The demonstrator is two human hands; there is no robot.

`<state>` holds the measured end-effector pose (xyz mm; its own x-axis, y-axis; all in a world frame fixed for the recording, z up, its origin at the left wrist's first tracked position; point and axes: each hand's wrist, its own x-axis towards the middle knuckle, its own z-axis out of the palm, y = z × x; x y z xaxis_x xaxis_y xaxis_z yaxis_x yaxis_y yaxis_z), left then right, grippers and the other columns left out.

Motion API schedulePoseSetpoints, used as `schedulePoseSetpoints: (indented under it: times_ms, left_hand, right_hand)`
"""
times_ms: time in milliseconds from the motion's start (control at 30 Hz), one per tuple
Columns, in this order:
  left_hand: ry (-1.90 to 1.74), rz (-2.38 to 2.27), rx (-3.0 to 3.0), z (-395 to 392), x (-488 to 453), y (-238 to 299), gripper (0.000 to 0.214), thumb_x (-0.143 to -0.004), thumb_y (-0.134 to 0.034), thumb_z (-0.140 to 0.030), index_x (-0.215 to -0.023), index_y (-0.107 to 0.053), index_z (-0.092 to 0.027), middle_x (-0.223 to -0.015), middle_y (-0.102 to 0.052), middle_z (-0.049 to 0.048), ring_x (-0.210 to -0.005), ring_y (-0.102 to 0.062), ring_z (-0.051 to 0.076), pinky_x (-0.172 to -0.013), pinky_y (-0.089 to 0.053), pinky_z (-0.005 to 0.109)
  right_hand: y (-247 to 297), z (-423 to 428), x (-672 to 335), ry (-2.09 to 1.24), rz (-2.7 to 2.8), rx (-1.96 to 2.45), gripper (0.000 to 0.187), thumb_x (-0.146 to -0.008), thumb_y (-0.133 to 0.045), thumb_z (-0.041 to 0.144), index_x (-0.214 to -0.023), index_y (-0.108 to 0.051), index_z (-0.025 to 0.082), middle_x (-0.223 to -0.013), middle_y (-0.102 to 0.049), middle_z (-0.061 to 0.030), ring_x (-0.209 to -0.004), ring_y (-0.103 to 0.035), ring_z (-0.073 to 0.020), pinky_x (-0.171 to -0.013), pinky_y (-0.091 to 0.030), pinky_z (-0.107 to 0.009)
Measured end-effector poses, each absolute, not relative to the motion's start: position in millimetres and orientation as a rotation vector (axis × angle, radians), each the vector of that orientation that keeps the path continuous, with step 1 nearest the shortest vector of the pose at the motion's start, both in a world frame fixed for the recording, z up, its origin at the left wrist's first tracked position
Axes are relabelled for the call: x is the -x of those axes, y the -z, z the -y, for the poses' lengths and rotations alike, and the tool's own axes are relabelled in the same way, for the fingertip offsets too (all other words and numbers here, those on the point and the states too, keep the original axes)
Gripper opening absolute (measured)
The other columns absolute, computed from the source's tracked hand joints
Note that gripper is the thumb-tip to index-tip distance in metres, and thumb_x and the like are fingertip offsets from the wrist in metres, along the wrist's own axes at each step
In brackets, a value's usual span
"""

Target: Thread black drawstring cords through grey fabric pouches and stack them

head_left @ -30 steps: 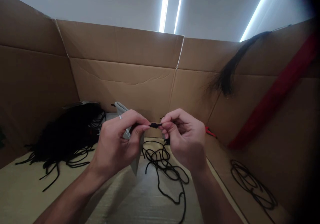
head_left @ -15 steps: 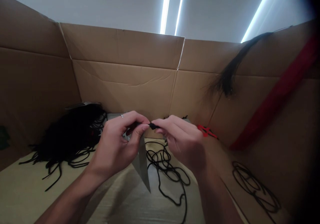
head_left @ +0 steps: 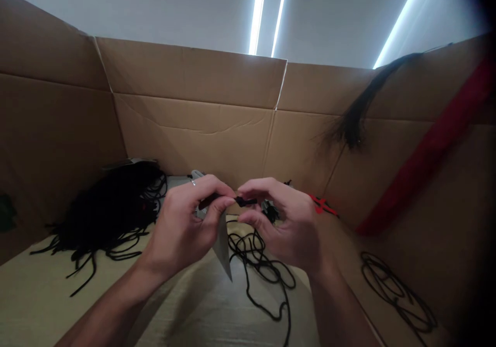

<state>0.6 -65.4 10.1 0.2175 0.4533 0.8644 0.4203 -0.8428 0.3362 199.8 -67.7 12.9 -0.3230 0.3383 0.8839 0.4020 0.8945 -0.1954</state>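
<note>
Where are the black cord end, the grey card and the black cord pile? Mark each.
black cord end (head_left: 245, 201), head view, middle of the exposed stub.
grey card (head_left: 225, 254), head view, its pointed lower corner.
black cord pile (head_left: 112, 202), head view, its dense middle.

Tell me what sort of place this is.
Likely an indoor hand-work station, perhaps in a workshop: cardboard walls fence the bench, strip lights run across the ceiling, and a pile of black cords lies beside the left hand and right hand, which pinch a cord end.
</note>
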Motion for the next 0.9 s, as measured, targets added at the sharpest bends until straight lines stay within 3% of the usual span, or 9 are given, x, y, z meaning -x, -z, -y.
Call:
schedulePoseSetpoints:
  times_ms: [333,667,767,900]
  left_hand:
    - [-1.581,-0.653,-2.489,66.6,1.4,-8.8,0.011,-0.102,-0.066,-0.014,-0.093,-0.071,-0.018,-0.084,-0.075,0.0002,-0.072,-0.067,0.011,-0.067,-0.048,0.023]
    - [-1.399,-0.599,-2.057,65.1,1.0,-12.2,0.019,-0.1,-0.069,-0.027,-0.084,-0.069,-0.018,-0.078,-0.068,0.0047,-0.071,-0.061,0.017,-0.062,-0.047,0.028]
    - [-1.45,-0.682,-2.032,61.8,2.5,-12.9,0.015,-0.098,-0.069,-0.026,-0.085,-0.071,-0.018,-0.075,-0.066,0.0027,-0.067,-0.058,0.015,-0.059,-0.045,0.025]
    - [-1.438,-0.775,-2.03,59.9,5.3,-15.6,0.015,-0.097,-0.068,-0.027,-0.086,-0.073,-0.018,-0.074,-0.065,0.0017,-0.064,-0.055,0.014,-0.055,-0.041,0.024]
  right_hand:
    - [-11.5,66.7,-202.4,-0.271,1.977,0.5,0.018,-0.088,-0.079,0.013,-0.093,-0.065,0.022,-0.082,-0.066,0.0037,-0.069,-0.059,-0.0099,-0.064,-0.051,-0.023]
    - [-6.8,61.5,-197.6,-0.729,1.75,0.373,0.022,-0.079,-0.087,0.018,-0.086,-0.066,0.021,-0.079,-0.068,0.002,-0.066,-0.064,-0.0102,-0.059,-0.055,-0.021]
    - [-8.0,61.5,-199.0,-0.619,1.753,0.425,0.019,-0.082,-0.09,0.02,-0.092,-0.074,0.021,-0.084,-0.075,0.0003,-0.07,-0.07,-0.0115,-0.063,-0.058,-0.022]
    - [-11.2,67.1,-200.7,-0.172,1.819,0.555,0.009,-0.092,-0.081,0.015,-0.095,-0.08,0.023,-0.086,-0.082,0.001,-0.071,-0.074,-0.0127,-0.074,-0.063,-0.026]
